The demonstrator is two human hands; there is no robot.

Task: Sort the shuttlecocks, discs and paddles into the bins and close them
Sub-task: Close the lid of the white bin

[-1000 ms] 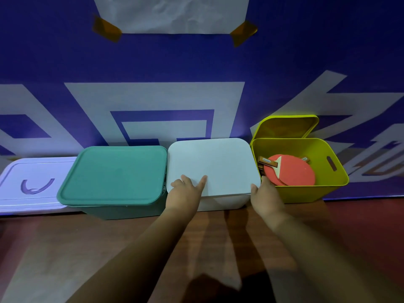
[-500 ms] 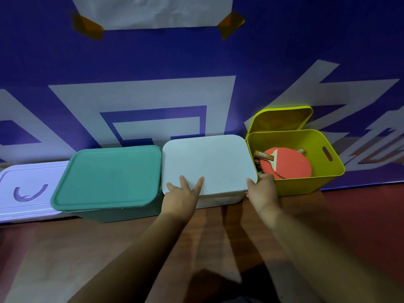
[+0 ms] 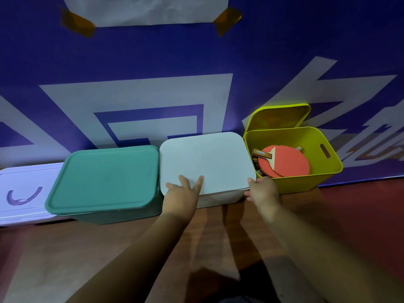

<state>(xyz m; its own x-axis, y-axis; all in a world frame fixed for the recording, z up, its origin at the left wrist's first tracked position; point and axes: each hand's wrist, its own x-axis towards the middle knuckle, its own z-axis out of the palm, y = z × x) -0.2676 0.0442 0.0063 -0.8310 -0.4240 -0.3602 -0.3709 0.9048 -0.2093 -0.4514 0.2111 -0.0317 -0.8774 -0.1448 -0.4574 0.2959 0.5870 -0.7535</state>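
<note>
1. Head view: three bins stand in a row on the brown worktop (image 3: 65, 259), against a blue and white patterned banner (image 3: 196, 62).
2. The left hand (image 3: 181, 193) lies flat on the white lid (image 3: 207, 158) near its front left corner, released, with its fingers straight and spread.
3. The right hand (image 3: 261, 190) grasps the front right corner of the same lid, with the thumb on the top edge and a fingertip below the rim.
4. The white lid sits level on the white bin (image 3: 220, 196), which is the middle one.
5. The teal bin (image 3: 122, 215) is just left of it and touches it; the teal lid (image 3: 105, 176) is closed on top.
6. The yellow bin (image 3: 306, 180) is just right of the white one and stands uncovered.
7. Red paddles (image 3: 286, 161) lie stacked inside the yellow bin, and a wooden handle points left.
8. The yellow lid (image 3: 277, 115) stands upright behind its bin, leaning on the banner.
9. A lilac lid (image 3: 24, 191) with a curved purple mark lies flat at the far left, partly behind the teal bin.
10. A white paper sheet (image 3: 148, 12) is fixed high on the banner with brown tape (image 3: 76, 24) at its lower corners.
</note>
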